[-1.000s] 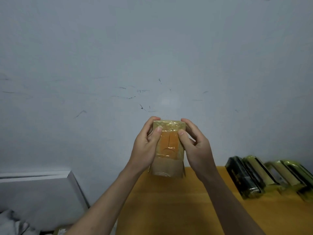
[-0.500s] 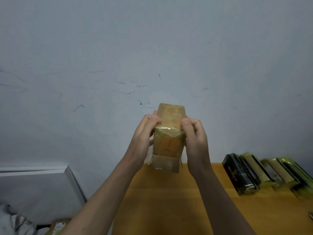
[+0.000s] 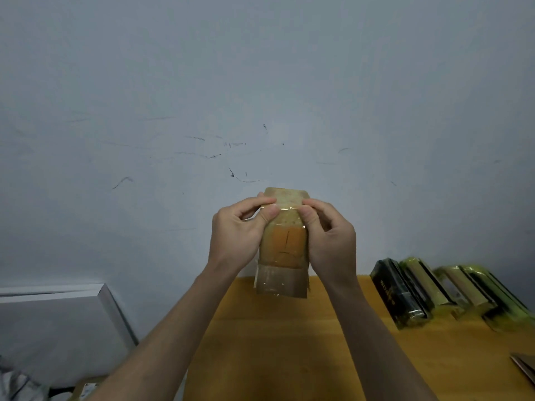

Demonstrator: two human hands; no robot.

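Box (image 3: 285,244), tan and orange, is held upright in mid-air between both hands, in front of a pale wall. The left hand (image 3: 236,235) and right hand (image 3: 330,244) each have thumb and forefinger curled, pinching the top rim of a clear wrapper (image 3: 280,285) on either side of the box. The box's bare top shows just above the fingertips (image 3: 269,212). Below them, the wrapper hangs loose past the box's bottom.

The thin film could probably tear if one side is pulled harder. The box might also slip down onto the wooden table (image 3: 275,357) beneath.

The fingers behind the box are hidden, and its print is too blurred to read. Right of the fingers lies a smeared row of green and black packs (image 3: 405,293).
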